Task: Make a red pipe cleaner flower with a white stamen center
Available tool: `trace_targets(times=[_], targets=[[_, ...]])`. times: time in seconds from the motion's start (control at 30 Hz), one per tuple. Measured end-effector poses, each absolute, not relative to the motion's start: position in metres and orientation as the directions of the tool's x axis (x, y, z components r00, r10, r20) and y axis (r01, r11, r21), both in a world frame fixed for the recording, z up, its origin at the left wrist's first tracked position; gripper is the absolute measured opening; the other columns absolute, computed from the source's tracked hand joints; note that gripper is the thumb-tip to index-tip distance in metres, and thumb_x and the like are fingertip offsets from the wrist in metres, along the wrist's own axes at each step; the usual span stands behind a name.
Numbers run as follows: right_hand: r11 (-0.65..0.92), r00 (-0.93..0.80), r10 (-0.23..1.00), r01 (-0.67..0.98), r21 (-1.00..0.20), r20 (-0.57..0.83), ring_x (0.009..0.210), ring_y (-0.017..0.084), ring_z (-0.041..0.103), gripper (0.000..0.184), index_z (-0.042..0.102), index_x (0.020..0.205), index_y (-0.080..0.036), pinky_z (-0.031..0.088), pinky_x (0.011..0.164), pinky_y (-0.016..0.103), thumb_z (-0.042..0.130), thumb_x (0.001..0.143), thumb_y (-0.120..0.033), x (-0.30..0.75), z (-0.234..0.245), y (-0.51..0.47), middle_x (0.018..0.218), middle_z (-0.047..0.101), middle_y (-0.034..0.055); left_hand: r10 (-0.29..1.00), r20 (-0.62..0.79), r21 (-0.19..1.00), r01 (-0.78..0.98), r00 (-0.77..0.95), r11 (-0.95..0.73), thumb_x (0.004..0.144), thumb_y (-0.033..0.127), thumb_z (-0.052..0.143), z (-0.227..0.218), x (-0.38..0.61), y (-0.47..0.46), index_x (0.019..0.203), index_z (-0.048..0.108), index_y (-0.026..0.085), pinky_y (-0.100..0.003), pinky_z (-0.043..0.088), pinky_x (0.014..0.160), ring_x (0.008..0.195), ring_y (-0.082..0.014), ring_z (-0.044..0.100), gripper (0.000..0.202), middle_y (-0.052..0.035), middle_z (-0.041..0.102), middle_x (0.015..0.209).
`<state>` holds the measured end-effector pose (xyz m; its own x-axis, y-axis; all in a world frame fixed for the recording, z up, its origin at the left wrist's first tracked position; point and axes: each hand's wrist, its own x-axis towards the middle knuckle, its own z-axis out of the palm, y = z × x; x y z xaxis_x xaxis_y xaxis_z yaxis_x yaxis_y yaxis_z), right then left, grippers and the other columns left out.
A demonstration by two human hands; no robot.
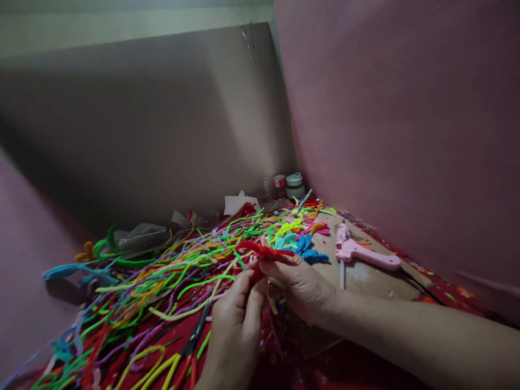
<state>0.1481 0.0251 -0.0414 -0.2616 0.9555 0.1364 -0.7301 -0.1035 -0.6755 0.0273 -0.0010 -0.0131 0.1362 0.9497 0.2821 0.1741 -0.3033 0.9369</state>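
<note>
Pinched between my two hands is a bundle of red pipe cleaners (264, 251), bent into several fuzzy loops or arms that stick out above my fingers. My left hand (239, 314) grips its lower end with thumb and fingers together. From the right, my right hand (298, 281) presses thumb and fingertips on the same piece, just below the loops. The part inside my fingers is hidden. Beside my left hand lies a pair of scissors (198, 331) with dark blades, partly among the loose pipe cleaners (162, 292) of many colours.
A pink glue gun (368, 254) with its cord rests on a brown board (377, 281) at right. Blue shaped pieces (311, 252) lie near my right hand. Jars (295, 185) and a white paper (241, 204) stand or lie at the back, by the walls.
</note>
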Motion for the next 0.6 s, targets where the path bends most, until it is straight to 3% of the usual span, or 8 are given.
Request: trace_targets(times=[0.07,0.13,0.2,0.27,0.33,0.4,0.5,0.6], targets=[[-0.097,-0.220,0.970,-0.735,-0.671,0.102,0.049,0.005,0.044,0.019,0.070,0.080,-0.016,0.028,0.044,0.017,0.075,0.065,-0.028,0.146,-0.041,0.024,0.062,0.058,-0.0025,0.803,0.573,0.633,0.535,0.161,-0.559,0.080,0.021,0.056,-0.022,0.026,0.000,0.095,0.063,0.016,-0.024,0.048,0.063,0.074,-0.0184,0.065,0.018,-0.0068,0.069,0.085],[-0.090,-0.179,0.982,-0.734,-0.673,0.063,0.047,0.005,0.041,0.022,0.071,0.078,-0.016,0.028,0.043,0.018,0.076,0.063,-0.030,0.143,-0.040,0.023,0.059,0.055,-0.0035,0.612,0.741,0.226,0.755,0.276,-0.615,0.083,0.021,0.051,-0.032,0.024,0.002,0.100,0.060,0.013,-0.026,0.048,0.061,0.073,-0.0202,0.066,0.021,-0.0107,0.070,0.088],[-0.094,-0.156,0.987,-0.724,-0.683,0.030,0.048,0.005,0.041,0.025,0.071,0.077,-0.016,0.029,0.044,0.018,0.077,0.060,-0.034,0.140,-0.040,0.021,0.058,0.054,-0.0034,0.496,0.774,-0.074,0.834,0.394,-0.546,0.084,0.018,0.048,-0.039,0.020,0.006,0.095,0.060,0.011,-0.026,0.047,0.054,0.064,-0.0199,0.066,0.018,-0.0107,0.068,0.077],[-0.099,-0.149,0.989,-0.710,-0.697,0.011,0.051,0.007,0.043,0.028,0.071,0.077,-0.016,0.029,0.043,0.018,0.077,0.059,-0.038,0.139,-0.040,0.019,0.059,0.054,-0.0028,0.458,0.745,-0.228,0.830,0.485,-0.509,0.084,0.014,0.046,-0.043,0.016,0.011,0.094,0.060,0.010,-0.026,0.046,0.052,0.061,-0.0195,0.065,0.017,-0.0100,0.067,0.072],[-0.091,-0.147,0.989,-0.697,-0.711,0.018,0.051,0.007,0.043,0.030,0.071,0.077,-0.016,0.027,0.042,0.018,0.077,0.058,-0.039,0.138,-0.040,0.018,0.059,0.054,-0.0026,0.436,0.728,-0.253,0.798,0.529,-0.547,0.084,0.011,0.045,-0.044,0.013,0.016,0.102,0.057,0.009,-0.025,0.048,0.056,0.068,-0.0194,0.067,0.022,-0.0119,0.068,0.080],[-0.069,-0.149,0.988,-0.692,-0.719,0.048,0.049,0.005,0.040,0.031,0.071,0.077,-0.016,0.026,0.041,0.017,0.078,0.058,-0.038,0.138,-0.040,0.018,0.058,0.052,-0.0034,0.416,0.754,-0.181,0.770,0.508,-0.612,0.083,0.010,0.044,-0.043,0.011,0.020,0.108,0.053,0.009,-0.022,0.050,0.062,0.076,-0.0179,0.067,0.027,-0.0126,0.068,0.088],[-0.040,-0.190,0.974,-0.684,-0.729,0.124,0.046,0.004,0.037,0.030,0.070,0.079,-0.015,0.027,0.042,0.017,0.078,0.060,-0.036,0.139,-0.038,0.019,0.058,0.051,-0.0042,0.450,0.792,0.006,0.731,0.413,-0.682,0.083,0.009,0.045,-0.040,0.012,0.022,0.106,0.053,0.014,-0.019,0.049,0.064,0.075,-0.0148,0.067,0.025,-0.0077,0.069,0.085],[-0.010,-0.240,0.950,-0.661,-0.750,0.199,0.045,0.004,0.036,0.026,0.068,0.078,-0.015,0.028,0.043,0.017,0.075,0.064,-0.036,0.140,-0.035,0.019,0.056,0.049,-0.0050,0.587,0.755,0.262,0.686,0.292,-0.679,0.083,0.013,0.048,-0.035,0.014,0.018,0.094,0.059,0.018,-0.018,0.047,0.058,0.063,-0.0132,0.064,0.017,-0.0018,0.067,0.073]])
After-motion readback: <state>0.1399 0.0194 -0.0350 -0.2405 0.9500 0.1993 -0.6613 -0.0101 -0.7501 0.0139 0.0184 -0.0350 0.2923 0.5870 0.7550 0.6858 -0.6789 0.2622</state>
